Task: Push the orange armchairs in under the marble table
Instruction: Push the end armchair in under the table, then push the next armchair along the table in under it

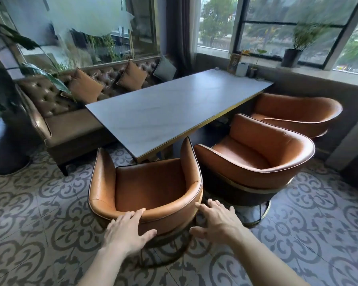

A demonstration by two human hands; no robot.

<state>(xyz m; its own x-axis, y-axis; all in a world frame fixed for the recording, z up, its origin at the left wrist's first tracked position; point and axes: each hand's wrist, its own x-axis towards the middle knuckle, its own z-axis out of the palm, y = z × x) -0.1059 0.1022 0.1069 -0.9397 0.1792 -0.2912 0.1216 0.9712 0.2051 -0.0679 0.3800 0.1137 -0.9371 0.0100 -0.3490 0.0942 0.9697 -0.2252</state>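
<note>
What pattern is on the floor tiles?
Grey scrolling floral motifs on pale floor tiles, clearest in the head view.

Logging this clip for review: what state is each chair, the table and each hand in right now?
Near chair: at the table's end, seat only just at the edge, not pushed in.
Middle chair: angled, out from the table's side.
Far chair: closest in, front by the edge.
Table: top bare except small items at the window end.
Left hand: open, flat on the near chair's back.
Right hand: open, at that back's right corner.
</note>
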